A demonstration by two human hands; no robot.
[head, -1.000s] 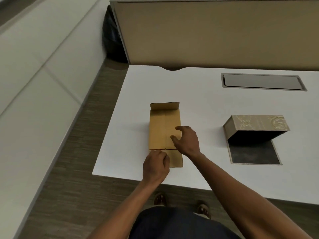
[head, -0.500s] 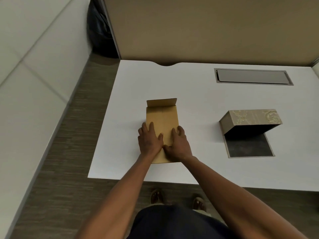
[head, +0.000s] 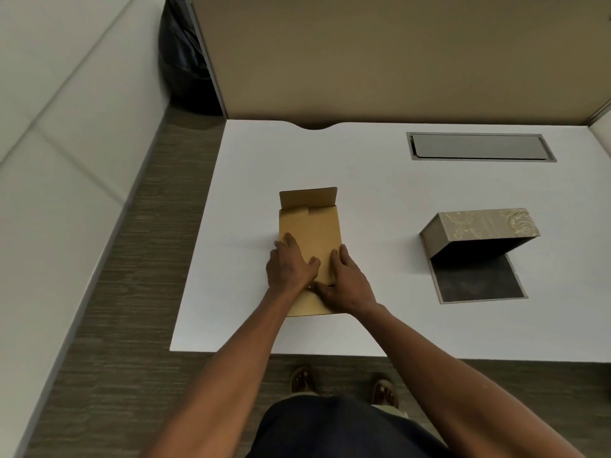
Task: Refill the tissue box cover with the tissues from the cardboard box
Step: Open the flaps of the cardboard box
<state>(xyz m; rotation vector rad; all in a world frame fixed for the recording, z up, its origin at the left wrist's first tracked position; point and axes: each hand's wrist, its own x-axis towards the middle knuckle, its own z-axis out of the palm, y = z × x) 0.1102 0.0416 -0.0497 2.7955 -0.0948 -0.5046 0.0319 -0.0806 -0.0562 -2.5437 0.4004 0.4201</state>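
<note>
A brown cardboard box (head: 314, 233) lies lengthwise on the white table (head: 380, 200), its far flap standing up and its near flap (head: 310, 307) lying flat toward me. My left hand (head: 291, 266) presses down on the box's near left part. My right hand (head: 347, 282) holds its near right end, thumb at the near opening. No tissues show. The patterned tissue box cover (head: 486, 226) sits apart on the right, tipped up off its dark base (head: 476, 282).
A grey cable hatch (head: 479, 147) is set into the table at the back right. A tan partition (head: 396, 61) stands behind the table, with a black bag (head: 185, 71) on the floor at its left end. The table's near edge is just below my wrists.
My left hand left the near flap and came onto the top of the box beside my right hand. Both hands now rest on the box's near end.
</note>
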